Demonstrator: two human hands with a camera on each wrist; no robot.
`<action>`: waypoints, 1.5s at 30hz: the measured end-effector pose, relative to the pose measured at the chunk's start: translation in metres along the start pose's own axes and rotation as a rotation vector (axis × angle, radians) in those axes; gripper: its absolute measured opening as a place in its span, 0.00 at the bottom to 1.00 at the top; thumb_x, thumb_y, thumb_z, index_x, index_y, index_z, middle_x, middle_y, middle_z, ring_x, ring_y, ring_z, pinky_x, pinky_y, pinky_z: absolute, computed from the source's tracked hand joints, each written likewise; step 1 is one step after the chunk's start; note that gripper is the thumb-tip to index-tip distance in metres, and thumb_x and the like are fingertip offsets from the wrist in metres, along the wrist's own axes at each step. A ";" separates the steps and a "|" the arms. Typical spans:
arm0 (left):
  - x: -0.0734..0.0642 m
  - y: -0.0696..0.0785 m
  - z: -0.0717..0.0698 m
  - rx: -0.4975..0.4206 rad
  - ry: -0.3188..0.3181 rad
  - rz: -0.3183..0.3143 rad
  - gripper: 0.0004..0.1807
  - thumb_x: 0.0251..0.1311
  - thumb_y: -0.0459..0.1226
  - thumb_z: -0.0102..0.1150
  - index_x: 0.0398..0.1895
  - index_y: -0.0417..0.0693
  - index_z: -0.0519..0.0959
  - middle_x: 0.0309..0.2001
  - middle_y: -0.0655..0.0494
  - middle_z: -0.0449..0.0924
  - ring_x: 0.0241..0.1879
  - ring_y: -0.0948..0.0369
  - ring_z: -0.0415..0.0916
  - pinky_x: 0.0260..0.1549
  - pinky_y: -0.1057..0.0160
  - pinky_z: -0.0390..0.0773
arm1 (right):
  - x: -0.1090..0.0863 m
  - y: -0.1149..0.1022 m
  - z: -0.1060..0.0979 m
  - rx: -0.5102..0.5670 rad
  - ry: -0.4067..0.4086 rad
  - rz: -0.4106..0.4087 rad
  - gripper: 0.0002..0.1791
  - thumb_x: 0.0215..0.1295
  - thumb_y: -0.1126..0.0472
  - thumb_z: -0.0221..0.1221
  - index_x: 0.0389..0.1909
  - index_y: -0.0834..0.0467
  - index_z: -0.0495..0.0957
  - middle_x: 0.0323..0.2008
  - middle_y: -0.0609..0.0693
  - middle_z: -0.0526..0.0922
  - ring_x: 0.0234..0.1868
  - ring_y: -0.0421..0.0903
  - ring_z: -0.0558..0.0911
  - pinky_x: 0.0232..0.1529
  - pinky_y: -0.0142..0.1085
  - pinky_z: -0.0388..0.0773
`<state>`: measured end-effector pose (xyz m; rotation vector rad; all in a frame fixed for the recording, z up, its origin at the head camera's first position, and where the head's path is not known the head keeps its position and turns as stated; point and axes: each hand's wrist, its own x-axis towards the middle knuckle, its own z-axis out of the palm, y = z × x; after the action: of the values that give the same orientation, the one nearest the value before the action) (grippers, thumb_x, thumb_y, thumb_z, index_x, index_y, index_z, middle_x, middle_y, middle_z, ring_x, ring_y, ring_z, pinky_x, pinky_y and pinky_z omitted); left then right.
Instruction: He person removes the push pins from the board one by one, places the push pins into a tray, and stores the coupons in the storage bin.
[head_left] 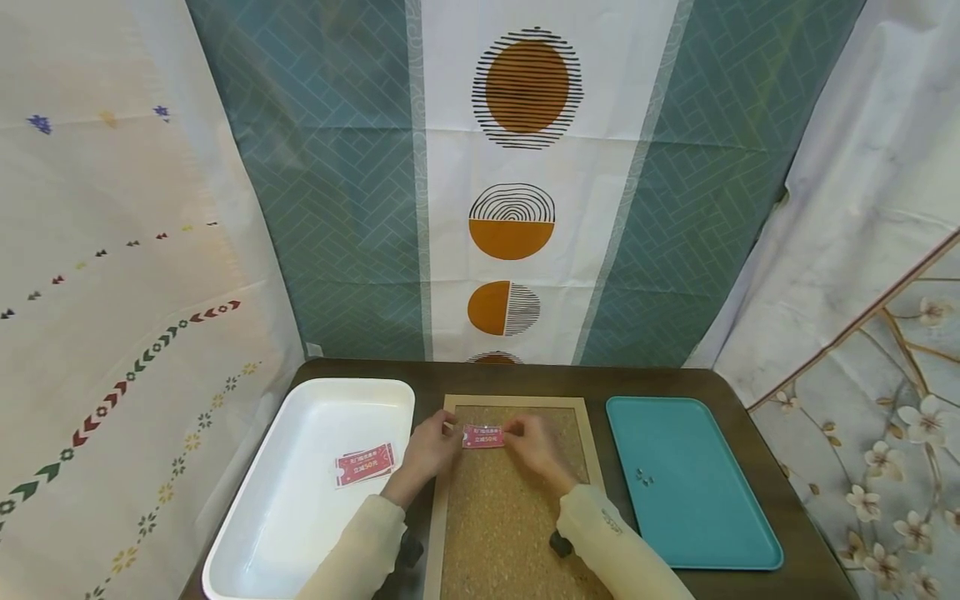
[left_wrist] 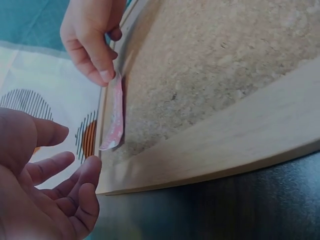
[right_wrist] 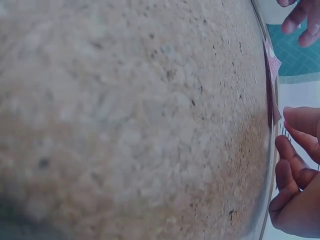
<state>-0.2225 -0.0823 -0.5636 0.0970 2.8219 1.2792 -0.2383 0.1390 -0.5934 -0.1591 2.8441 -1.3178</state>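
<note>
A pink paper coupon with white and yellow print lies near the top of a wood-framed cork board. My right hand pinches its right end between thumb and finger. From the left wrist view the coupon looks slightly curved, its near end free beside the cork. Just off that left end is my left hand, fingers loosely bent and apart, with nothing between them. In the right wrist view, the coupon appears edge-on against the board, by my right thumb.
Left of the board stands a white tray with overlapping pink coupons inside. A teal tray on the right holds several tiny metallic pieces. Curtains hang behind the dark table.
</note>
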 end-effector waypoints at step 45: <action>0.026 -0.012 0.033 0.029 -0.103 0.137 0.17 0.70 0.33 0.62 0.60 0.42 0.77 0.47 0.43 0.85 0.40 0.52 0.78 0.44 0.46 0.83 | 0.042 0.001 0.021 -0.072 -0.108 -0.161 0.01 0.65 0.68 0.70 0.35 0.62 0.87 0.31 0.47 0.86 0.34 0.40 0.78 0.36 0.34 0.78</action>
<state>-0.2464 -0.0637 -0.5951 0.3519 2.7887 1.2189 -0.2793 0.1199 -0.6061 -0.4546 2.8397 -1.1902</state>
